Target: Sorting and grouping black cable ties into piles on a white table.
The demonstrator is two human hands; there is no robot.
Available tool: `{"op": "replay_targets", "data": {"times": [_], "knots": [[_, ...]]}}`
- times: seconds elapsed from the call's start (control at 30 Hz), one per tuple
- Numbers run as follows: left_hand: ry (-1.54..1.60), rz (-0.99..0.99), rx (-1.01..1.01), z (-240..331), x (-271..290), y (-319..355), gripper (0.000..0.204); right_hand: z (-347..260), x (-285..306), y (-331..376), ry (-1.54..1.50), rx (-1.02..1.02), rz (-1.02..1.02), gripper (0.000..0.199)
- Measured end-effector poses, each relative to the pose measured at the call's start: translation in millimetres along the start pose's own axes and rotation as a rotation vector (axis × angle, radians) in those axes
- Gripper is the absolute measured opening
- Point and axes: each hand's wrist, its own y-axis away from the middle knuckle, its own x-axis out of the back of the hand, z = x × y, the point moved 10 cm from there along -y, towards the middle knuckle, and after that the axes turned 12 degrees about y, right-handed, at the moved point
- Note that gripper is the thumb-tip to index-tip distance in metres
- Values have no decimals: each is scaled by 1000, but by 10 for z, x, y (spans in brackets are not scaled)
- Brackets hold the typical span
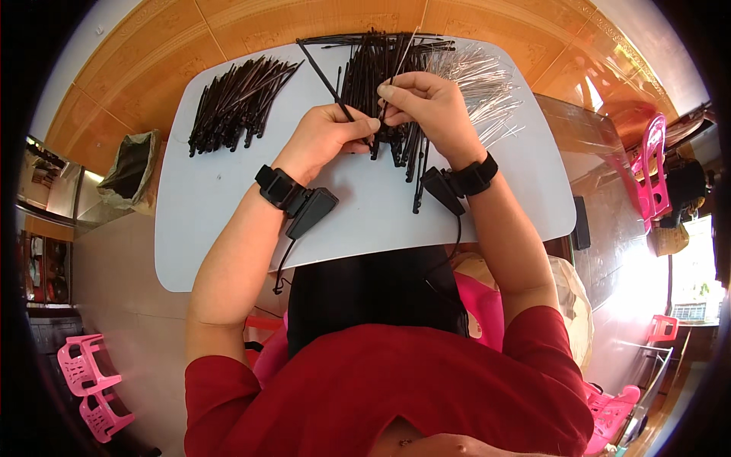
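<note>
While both hands meet over the middle of the white table point(228, 221), the left hand point(324, 137) pinches a long black strip point(324, 75) between thumb & curled fingers; strip runs up and to the left from the fist, slanting away across the tabletop. It's thin, flat, straight, dark and slightly glossy, w/ its upper end reaching near the table's far edge. Lower end is hidden inside the fist. The right hand point(430, 107) is just beside the left, fingertips almost touching it, thumb & forefinger pressed together on a thin silver wire point(402, 57) that points up toward the far edge. Wire is pale, very fine, hard to follow against the stuff behind it.

Directly under and behind both hands lies a big heap of black strips point(381, 91), same kind, mostly parallel, a few ends poking toward the person. To its right, overlapping, a fan of silver wires point(483, 87), shiny, spread loosely. Well apart to the left sits a second, tidier bundle of black strips point(236, 103), laid diagonally.

Each wrist carries a black strap w/ a small black box: left wrist strap point(278, 186), right wrist strap point(474, 177), cables trailing down off the table edge. Red sleeves at bottom. Pink plastic chairs point(84, 369) on the floor, lower left; a dark bag point(131, 167) left of the table.
</note>
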Motion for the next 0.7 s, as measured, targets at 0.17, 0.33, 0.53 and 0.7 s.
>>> {"op": "replay_targets", "data": {"times": [0.17, 0.33, 0.53, 0.7], "knots": [[36, -21, -11, -24, -19, -17, 15, 16, -9, -7, 44, 0, -14, 19], [-5, -15, -4, -26, -14, -20, 15, 47, -1, -17, 51, -24, -23, 19], [-23, -18, -20, -31, -3, -19, 17, -18, -8, 23, -42, -32, -3, 20], [-43, -24, -24, -33, -8, -26, 18, -27, -25, 26, -15, -18, -9, 21]]}}
